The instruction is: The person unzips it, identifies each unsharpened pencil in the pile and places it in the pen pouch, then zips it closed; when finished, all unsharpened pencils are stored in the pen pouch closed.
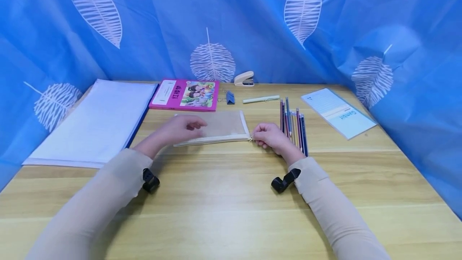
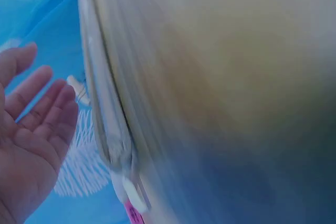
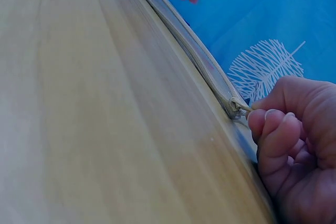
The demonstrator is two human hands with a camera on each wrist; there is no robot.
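Note:
A flat, see-through zipper pouch (image 1: 227,121) with pale edging lies on the wooden table, its zipper (image 3: 191,51) along the near side. At the pouch's right corner my right hand (image 1: 270,135) pinches the zipper pull (image 3: 243,107) between thumb and curled fingers. Over the left part of the pouch is my left hand (image 1: 178,128), fingers loosely bent and apart. In the left wrist view that hand (image 2: 34,135) holds nothing and stands away from the zipper (image 2: 107,93). Some of the pouch's left side is hidden behind the left hand and wrist.
Several pencils (image 1: 294,123) lie right beside the right hand. A notepad (image 1: 337,111) is farther right. Behind the pouch are a pink book (image 1: 185,95), a blue binder clip (image 1: 230,98), a pale pen (image 1: 261,99) and a stapler (image 1: 244,78). White paper sheets (image 1: 94,119) lie left.

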